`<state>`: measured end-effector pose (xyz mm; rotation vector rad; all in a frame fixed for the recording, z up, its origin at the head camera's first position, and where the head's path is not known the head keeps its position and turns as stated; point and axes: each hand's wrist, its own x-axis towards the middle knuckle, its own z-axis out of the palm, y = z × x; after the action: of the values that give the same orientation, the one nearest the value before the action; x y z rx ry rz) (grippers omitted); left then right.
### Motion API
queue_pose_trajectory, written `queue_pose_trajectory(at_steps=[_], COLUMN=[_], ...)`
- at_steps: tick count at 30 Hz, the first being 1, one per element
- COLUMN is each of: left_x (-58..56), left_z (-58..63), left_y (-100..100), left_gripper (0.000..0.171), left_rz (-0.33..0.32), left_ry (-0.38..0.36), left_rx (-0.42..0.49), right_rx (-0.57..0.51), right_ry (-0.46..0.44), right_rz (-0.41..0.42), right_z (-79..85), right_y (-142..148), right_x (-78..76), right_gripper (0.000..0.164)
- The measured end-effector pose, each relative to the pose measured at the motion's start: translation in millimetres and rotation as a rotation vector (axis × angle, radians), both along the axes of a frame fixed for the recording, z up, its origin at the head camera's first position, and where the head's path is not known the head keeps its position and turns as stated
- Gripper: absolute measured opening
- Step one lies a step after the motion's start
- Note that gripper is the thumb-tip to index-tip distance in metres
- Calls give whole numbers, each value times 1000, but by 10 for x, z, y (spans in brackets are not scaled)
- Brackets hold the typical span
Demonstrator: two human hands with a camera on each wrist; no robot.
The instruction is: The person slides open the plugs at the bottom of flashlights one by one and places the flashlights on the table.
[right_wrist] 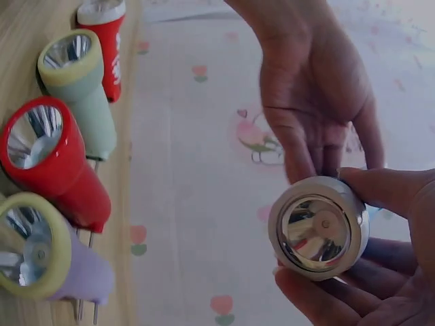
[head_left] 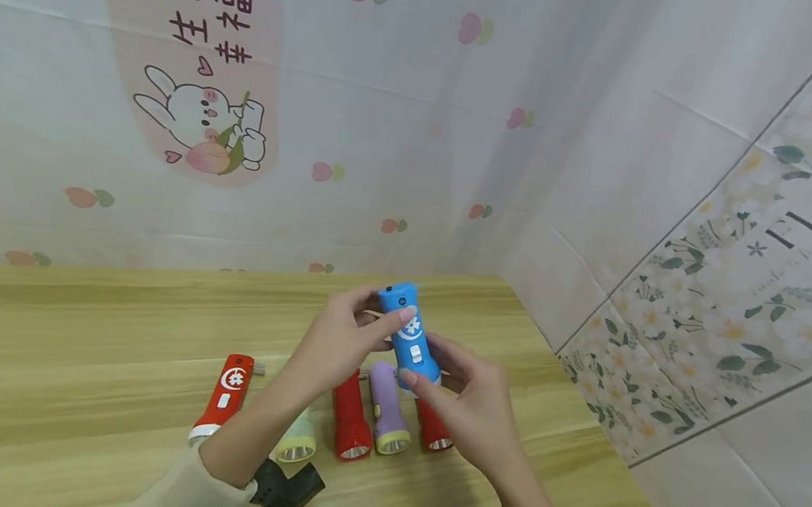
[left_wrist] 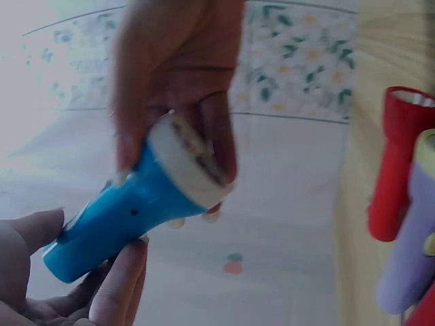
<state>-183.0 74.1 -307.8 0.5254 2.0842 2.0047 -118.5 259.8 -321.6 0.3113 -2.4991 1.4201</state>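
A blue flashlight (head_left: pixel 414 353) with a white emblem and a white switch is held up above the table between both hands. My left hand (head_left: pixel 334 338) grips its narrow tail end, thumb across the emblem. Around the wide head end, my right hand (head_left: pixel 474 401) pinches with thumb and fingers. In the left wrist view the blue flashlight (left_wrist: pixel 129 210) lies slantwise, its white rim (left_wrist: pixel 180 166) in the right hand's fingers. The right wrist view faces its round white-rimmed lens (right_wrist: pixel 318 227).
Below the hands, several flashlights lie in a row: a red one with a white rim (head_left: pixel 226 397), a pale green one (head_left: pixel 297 439), a red one (head_left: pixel 350 421), a purple one (head_left: pixel 387 407) and another red one (head_left: pixel 433 427). Metal prongs (head_left: pixel 259 369) stick out of some. Behind the wooden table (head_left: pixel 95 320) hangs a printed cloth (head_left: pixel 387 113).
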Motion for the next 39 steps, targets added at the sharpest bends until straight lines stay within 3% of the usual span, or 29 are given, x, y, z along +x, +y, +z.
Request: queue_pose_trajectory(at_steps=[7, 12, 21, 25, 33, 39], left_x=[65, 116, 203, 249, 295, 283], left_z=[107, 178, 268, 285, 317, 317], left_y=[-203, -360, -512, -517, -540, -618], left_gripper=[48, 42, 37, 38, 37, 36], left_rz=[30, 40, 76, 59, 25, -33], left_ry=[29, 85, 133, 135, 148, 171], left_rx=[19, -15, -13, 4, -15, 90], right_rx=[127, 180, 115, 124, 160, 173], right_ry=[30, 11, 19, 68, 247, 327], right_rz=[6, 71, 173, 166, 148, 173], right_z=[119, 257, 395, 377, 324, 303], right_y=[-116, -225, -395, -405, -409, -438], right_x=[27, -19, -108, -97, -61, -71], right_gripper=[56, 55, 43, 42, 40, 41])
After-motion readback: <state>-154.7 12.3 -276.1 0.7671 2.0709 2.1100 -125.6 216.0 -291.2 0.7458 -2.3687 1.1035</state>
